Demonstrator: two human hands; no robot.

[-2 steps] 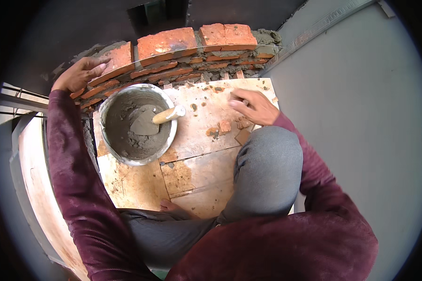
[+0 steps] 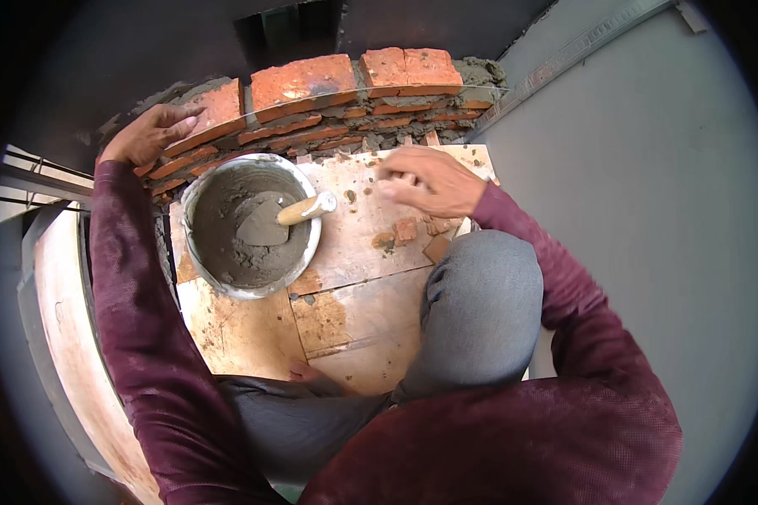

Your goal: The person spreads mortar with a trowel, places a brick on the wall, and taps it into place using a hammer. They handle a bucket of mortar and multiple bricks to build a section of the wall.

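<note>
My left hand (image 2: 147, 137) is at the left end of the brick wall, its fingers and thumb closed over the end of an orange brick (image 2: 219, 108) in the top course. My right hand (image 2: 434, 181) hangs above the wooden boards, blurred by motion. Its fingers are loosely bent, the thumb is apart from them, and nothing shows in the grasp. Between my hands stands a white-rimmed bucket (image 2: 313, 244) of grey mortar (image 2: 227, 198). A trowel (image 2: 310, 207) lies in it, its blade on the mortar and its wooden handle across the right rim.
Two more top-course bricks (image 2: 303, 82) (image 2: 411, 69) lie along a thin string. Wet mortar (image 2: 478, 76) sits at the wall's right end. Brick pieces (image 2: 405, 230) lie on the stained boards (image 2: 362, 311) near my raised knee (image 2: 484, 286). A grey wall (image 2: 640, 202) rises at the right.
My right hand has moved left, toward the trowel handle. My left hand stays on the brick; the whole view has shifted slightly.
</note>
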